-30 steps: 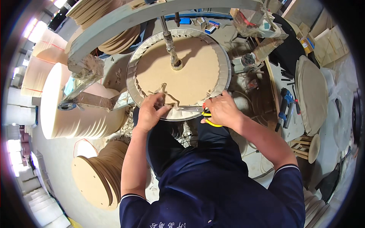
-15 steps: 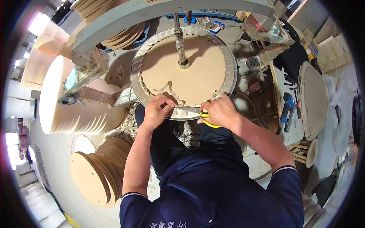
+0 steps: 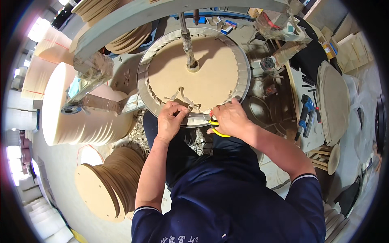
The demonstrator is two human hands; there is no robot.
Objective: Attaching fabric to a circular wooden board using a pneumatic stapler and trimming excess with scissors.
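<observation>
A round tan board (image 3: 210, 65) lies in front of me, with pale fabric (image 3: 242, 71) folded in pleats over its rim. At its near edge, my left hand (image 3: 169, 122) is closed in a pinch on the fabric edge. My right hand (image 3: 231, 119) is closed round scissors with yellow handles (image 3: 221, 133). Their blades (image 3: 198, 116) point left along the near rim, toward my left fingertips; how far they are apart I cannot tell. A thin, curling fabric strip (image 3: 184, 97) lies on the board just beyond my left hand.
A metal rod (image 3: 186, 36) comes down onto the board's middle from a grey beam (image 3: 162, 12). Wrapped arms hang on both sides. Stacked round boards (image 3: 105, 182) stand at the lower left, big pale rolls (image 3: 60, 105) behind them. A blue tool (image 3: 306, 115) lies on the right-hand table.
The whole view has shifted slightly. My left forearm has come a little to the right, and the scissors sit slightly closer to my left fingers. Both grips are kept.
</observation>
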